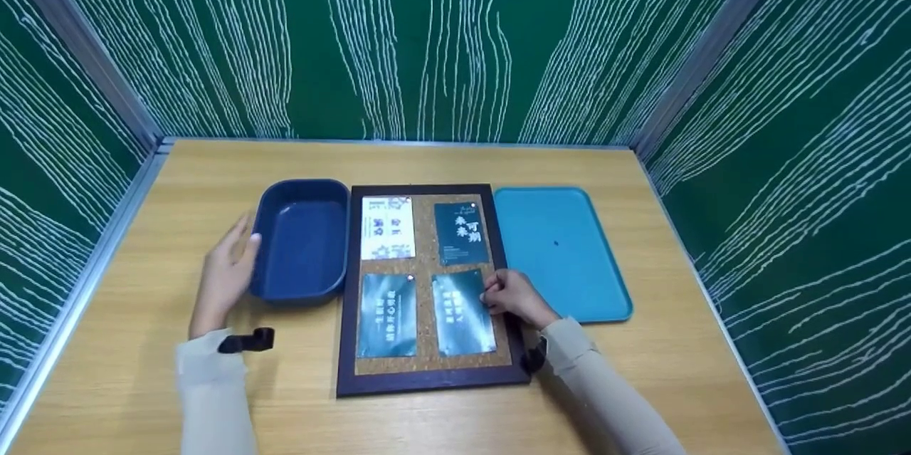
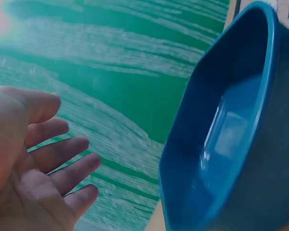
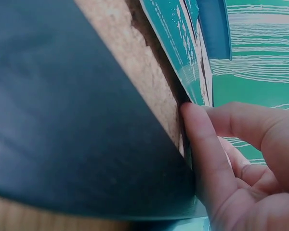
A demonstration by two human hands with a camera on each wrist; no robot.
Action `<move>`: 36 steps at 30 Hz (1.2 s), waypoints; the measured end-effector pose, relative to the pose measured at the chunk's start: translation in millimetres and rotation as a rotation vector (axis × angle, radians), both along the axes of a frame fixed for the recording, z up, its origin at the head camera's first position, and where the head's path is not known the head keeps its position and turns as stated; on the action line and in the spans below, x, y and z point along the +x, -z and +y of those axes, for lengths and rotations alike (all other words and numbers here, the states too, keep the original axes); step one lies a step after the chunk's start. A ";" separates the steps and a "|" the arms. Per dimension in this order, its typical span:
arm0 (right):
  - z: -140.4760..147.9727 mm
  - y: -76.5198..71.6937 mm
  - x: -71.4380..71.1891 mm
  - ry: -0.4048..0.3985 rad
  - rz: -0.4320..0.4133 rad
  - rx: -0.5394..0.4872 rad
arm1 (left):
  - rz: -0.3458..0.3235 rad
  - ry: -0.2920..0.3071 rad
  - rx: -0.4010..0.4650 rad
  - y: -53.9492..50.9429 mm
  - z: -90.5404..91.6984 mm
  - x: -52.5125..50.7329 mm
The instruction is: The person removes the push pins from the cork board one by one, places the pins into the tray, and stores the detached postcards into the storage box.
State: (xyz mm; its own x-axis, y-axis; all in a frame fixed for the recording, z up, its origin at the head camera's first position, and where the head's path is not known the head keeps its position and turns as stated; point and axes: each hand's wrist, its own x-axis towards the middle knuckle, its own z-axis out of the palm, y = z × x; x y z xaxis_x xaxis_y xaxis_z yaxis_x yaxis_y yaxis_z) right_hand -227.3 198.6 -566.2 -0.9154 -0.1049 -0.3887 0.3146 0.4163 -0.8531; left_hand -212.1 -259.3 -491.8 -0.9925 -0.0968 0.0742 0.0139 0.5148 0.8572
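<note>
Where the right hand (image 1: 511, 293) pinches: seemingly the lower-right card (image 1: 462, 320) on the corkboard (image 1: 425, 291), contact half-hidden.
Likely why: to steady its edge.
Left hand (image 1: 226, 273): relaxed, empty, beside the blue tub (image 1: 302, 248).

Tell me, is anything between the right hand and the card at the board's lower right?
Nothing visible: the right hand touches the card at its right edge. The tray lies right of the board, out of the way.

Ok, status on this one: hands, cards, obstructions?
Left hand holding nothing, beside dark blue bin. Right hand pinching right edge of lower-right card. Card on corkboard; no obstruction visible around it.
</note>
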 end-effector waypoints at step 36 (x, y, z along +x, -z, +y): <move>1.7 0.7 2.5 -0.017 0.036 -0.015 | -0.225 -0.322 0.688 70.8 -20.5 -15.7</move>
